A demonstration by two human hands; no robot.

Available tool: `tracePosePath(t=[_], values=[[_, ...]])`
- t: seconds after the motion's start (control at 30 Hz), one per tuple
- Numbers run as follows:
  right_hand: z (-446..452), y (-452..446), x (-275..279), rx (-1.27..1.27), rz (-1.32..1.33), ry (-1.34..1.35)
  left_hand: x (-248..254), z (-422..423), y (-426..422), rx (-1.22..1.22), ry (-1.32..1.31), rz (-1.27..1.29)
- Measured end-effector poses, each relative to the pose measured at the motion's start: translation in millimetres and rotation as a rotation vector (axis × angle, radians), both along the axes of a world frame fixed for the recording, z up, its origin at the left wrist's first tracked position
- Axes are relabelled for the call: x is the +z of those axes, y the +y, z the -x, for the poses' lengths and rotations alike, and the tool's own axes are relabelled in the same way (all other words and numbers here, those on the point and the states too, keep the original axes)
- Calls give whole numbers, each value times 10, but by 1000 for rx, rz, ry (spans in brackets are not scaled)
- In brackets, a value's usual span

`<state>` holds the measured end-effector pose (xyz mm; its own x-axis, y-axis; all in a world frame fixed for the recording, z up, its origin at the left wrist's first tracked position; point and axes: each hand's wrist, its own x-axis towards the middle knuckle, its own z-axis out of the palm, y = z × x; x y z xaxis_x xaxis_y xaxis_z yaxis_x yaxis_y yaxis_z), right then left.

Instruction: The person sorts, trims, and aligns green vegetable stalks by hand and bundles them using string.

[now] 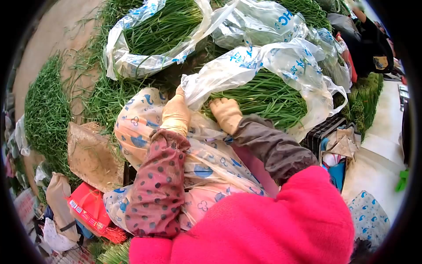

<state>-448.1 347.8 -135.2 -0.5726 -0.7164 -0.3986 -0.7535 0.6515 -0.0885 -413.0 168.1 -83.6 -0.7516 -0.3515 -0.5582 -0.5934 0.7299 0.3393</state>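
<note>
A clear plastic bag (211, 81) with blue print lies open in front of me, packed with long thin green leaves, like chives (268, 99). My left hand (176, 113), in a cream glove, is closed on the bag's near left rim. At the near left end of the leaves rests my right hand (226, 115), gloved the same way. Its fingers are curled against the leaves, and what lies beneath them is hidden. Both forearms wear sleeve covers, one spotted and one dark. A patterned plastic covering (211, 163) is over my lap.
Another filled bag (118, 48) sits beyond, beside a further plastic bag (259, 26). Loose greens (46, 101) are heaped at left. A brown board (94, 156) and a red bag (90, 204) are at lower left. A black crate (323, 132) stands at right; another person (373, 44) is at upper right.
</note>
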Motion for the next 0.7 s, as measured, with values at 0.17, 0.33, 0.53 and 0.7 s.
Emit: tracePosePath(t=[0.17, 0.33, 0.53, 0.7], values=[[-160, -209, -557, 112, -190, 122, 26, -43, 21, -7, 117, -25], [51, -334, -393, -66, -260, -113, 36, -56, 32, -1, 149, -12], [-132, -393, -639, 7, -351, -52, -36, -62, 60, 2, 200, -47], [39, -380, -421, 3, -337, -234, -45, -60, 47, 28, 243, -30]])
